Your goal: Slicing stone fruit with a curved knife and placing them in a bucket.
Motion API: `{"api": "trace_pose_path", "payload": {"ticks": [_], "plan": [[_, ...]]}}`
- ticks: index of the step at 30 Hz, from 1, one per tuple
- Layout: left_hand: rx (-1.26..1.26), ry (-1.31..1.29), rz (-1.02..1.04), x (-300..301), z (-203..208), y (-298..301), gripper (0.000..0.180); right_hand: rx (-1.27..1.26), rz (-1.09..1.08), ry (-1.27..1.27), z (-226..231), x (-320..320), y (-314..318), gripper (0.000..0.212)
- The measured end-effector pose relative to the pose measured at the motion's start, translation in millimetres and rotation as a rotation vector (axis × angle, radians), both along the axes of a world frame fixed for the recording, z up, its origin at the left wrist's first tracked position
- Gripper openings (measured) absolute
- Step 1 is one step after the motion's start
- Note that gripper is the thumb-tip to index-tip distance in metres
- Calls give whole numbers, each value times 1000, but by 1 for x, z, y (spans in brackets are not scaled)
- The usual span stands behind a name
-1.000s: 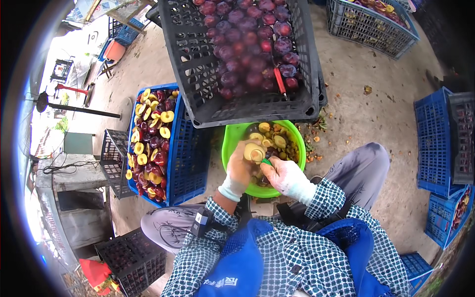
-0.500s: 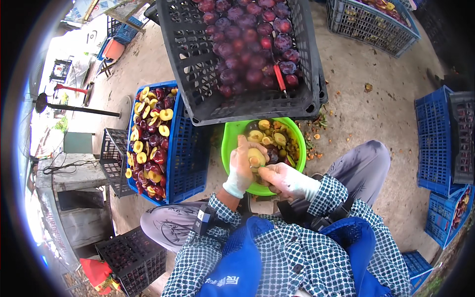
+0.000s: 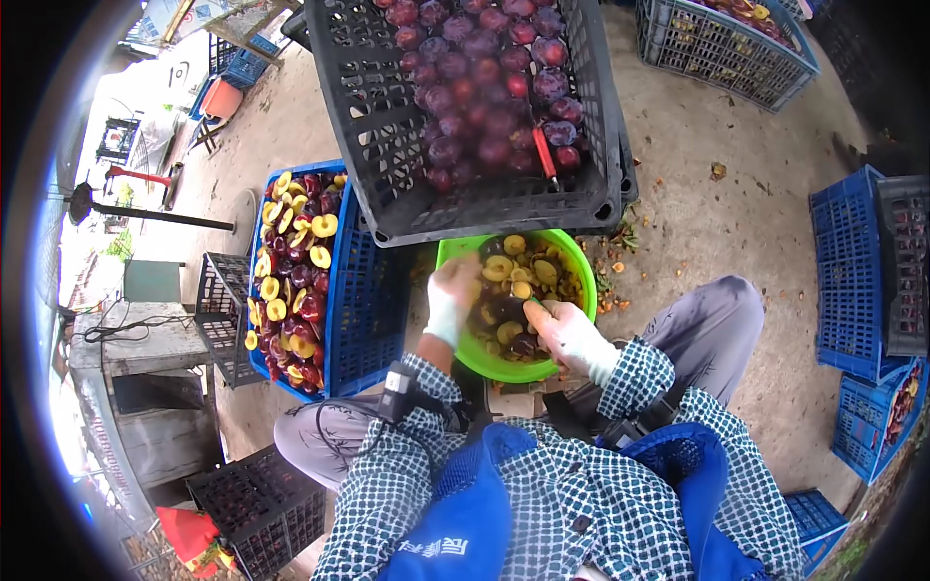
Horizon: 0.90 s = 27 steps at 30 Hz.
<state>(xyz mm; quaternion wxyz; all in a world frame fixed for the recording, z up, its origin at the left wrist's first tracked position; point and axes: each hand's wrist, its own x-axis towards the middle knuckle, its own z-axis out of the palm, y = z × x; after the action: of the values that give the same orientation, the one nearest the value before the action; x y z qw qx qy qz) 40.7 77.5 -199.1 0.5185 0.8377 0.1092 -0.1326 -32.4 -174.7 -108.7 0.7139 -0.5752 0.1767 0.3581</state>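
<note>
My left hand [image 3: 453, 290], in a whitish glove, hovers at the left rim of a bright green basin [image 3: 584, 266]; motion smears its fingers, so its grip is unclear. Over the basin's right side, my gloved right hand [image 3: 572, 336] is closed around a small thing with a greenish bit showing at the fingertips, mostly hidden. Just beyond those fingertips is a yellow plum half [image 3: 521, 290]. Cut plums [image 3: 499, 267], yellow inside and dark-skinned, fill the basin along with some dark pieces.
A black crate [image 3: 484, 218] of whole plums stands beyond the basin, a red-handled tool [image 3: 544, 153] lying in it. At left, a blue crate [image 3: 373, 310] holds halved plums [image 3: 302, 281]. More blue crates [image 3: 848, 271] are stacked at right. Scraps litter the concrete floor [image 3: 678, 208].
My hands have moved apart: the left drew back to the basin's left rim, and the right shifted slightly right. The plum half earlier in my left fingers no longer shows there.
</note>
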Motion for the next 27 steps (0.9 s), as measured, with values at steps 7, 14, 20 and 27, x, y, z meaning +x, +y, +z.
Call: {"api": "trace_pose_path", "payload": {"ticks": [7,14,20,27], "plan": [[789,23,-396,26,-16,-48,48,-811,290,-665,-32,0,-19,46],[-276,222,-6,6,6,-11,50,-814,223,-773,-14,1,-16,48],[-962,352,21,-37,59,-36,51,-547,176,-637,-11,0,-8,38],[-828,50,28,-37,89,-66,64,-417,126,-585,-8,-1,-3,40]]}}
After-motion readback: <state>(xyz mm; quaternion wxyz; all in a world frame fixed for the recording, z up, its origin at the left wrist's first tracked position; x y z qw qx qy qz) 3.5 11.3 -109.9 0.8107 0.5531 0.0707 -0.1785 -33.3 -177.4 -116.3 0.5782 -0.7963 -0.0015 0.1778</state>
